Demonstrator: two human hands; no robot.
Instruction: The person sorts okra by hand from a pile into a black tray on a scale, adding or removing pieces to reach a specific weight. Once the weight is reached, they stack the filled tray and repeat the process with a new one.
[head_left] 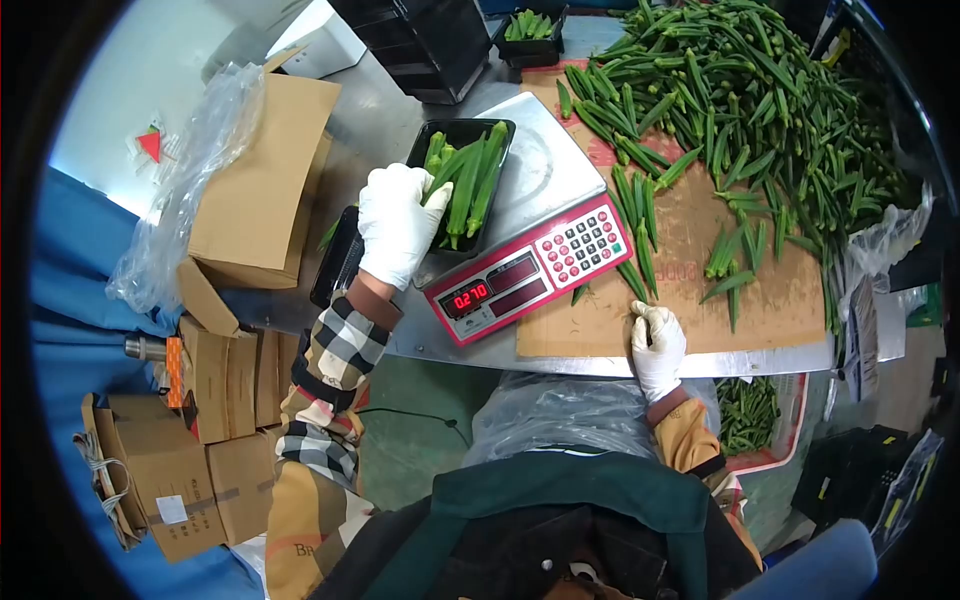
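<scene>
My left hand (400,222), in a white glove, is at the left side of a black tray (511,140) with okra (478,190) in it; its fingers are pressed together on an okra pod. The tray rests on a red and silver scale (560,160), whose display (470,298) reads 0.270. At the front edge of the table, my right hand (655,345), also gloved, has its fingers curled, near the lower ends of some okra pods (640,235). Whether it holds anything is hidden.
A large okra pile (740,90) covers the right back of the table on cardboard (600,325). Stacked black trays (425,45) and a smaller filled tray (530,38) stand behind. An open carton (255,180) is left; a crate of okra (748,415) sits below right.
</scene>
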